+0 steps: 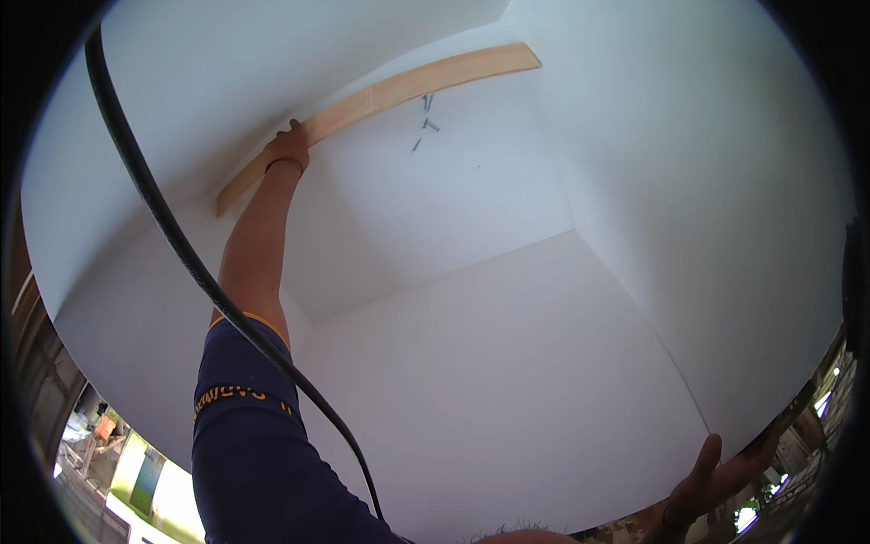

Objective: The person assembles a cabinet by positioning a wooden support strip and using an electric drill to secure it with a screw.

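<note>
My left hand (pixel 289 148) is closed around a long, flat light-wood strip (pixel 390 96), nearer its left end. The strip runs along the far side of a white box-like interior, its right end close to the right wall. Just below the strip, several screws (pixel 428 124) lie loose on the white panel (pixel 435 199). At the lower right, my right hand (pixel 711 480) is by the rim of the white right-hand panel (pixel 725 227), thumb held apart from the outstretched fingers. Part of that hand is dark, and whether it touches the panel I cannot tell.
A black cable (pixel 195 263) crosses in front of my left arm, from the upper left to the bottom middle. White panels with seams surround the space. Past the rim at lower left, a cluttered, brightly lit background (pixel 136 480) shows.
</note>
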The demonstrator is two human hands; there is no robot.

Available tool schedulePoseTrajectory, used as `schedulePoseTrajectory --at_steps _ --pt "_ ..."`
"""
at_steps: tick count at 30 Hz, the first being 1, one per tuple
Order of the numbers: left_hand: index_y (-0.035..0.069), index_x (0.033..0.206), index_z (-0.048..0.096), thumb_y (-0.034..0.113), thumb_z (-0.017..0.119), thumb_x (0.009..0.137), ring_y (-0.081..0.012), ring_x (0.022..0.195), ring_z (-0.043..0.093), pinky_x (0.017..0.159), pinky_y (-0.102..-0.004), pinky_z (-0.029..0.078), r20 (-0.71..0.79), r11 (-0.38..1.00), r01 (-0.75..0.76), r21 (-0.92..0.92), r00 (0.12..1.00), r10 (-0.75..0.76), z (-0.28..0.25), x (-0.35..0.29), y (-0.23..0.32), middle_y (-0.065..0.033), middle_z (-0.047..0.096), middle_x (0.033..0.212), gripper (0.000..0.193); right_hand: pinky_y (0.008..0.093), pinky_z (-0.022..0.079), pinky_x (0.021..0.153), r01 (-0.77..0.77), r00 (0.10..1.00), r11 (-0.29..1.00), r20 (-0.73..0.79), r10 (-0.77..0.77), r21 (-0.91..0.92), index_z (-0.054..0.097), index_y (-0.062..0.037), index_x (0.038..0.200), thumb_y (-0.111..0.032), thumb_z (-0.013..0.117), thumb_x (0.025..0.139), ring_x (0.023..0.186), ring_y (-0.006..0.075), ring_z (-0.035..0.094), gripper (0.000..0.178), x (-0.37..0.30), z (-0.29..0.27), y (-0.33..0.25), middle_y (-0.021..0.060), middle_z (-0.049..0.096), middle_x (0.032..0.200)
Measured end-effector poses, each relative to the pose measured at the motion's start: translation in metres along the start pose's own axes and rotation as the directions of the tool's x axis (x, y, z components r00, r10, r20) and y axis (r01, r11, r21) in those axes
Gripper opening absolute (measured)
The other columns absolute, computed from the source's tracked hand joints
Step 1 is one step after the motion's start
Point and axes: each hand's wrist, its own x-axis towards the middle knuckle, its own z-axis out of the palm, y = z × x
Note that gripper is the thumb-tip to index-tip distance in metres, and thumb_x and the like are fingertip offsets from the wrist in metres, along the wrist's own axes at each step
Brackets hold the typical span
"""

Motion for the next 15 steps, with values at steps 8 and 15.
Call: schedulePoseTrajectory --at_steps 8,15 --pt "0.0 0.109 0.058 0.01 0.048 0.091 -0.0283 0.101 0.064 0.088 -0.0378 0.052 0.206 0.986 -0.148 -0.074 0.965 0.16 0.019 -0.01 0.018 -0.0183 0.065 0.106 0.023 0.0521 0.031 0.106 -0.028 0.999 0.997 -0.041 0.031 0.068 0.023 0.003 0.14 -0.039 0.053 0.09 0.131 0.0363 0.034 0.072 -0.004 0.007 -0.008 0.0254 0.033 0.139" --pt "0.005 0.115 0.057 0.025 0.055 0.089 -0.0285 0.099 0.064 0.086 -0.0394 0.052 0.218 0.979 -0.2 -0.048 0.954 0.206 0.002 -0.006 0.024 -0.0141 0.065 0.108 0.033 0.0517 0.031 0.105 -0.017 0.999 0.996 -0.031 0.02 0.09 0.022 0.002 0.14 -0.039 0.054 0.09 0.129 0.0344 0.036 0.072 -0.001 0.007 -0.003 0.0238 0.035 0.136"
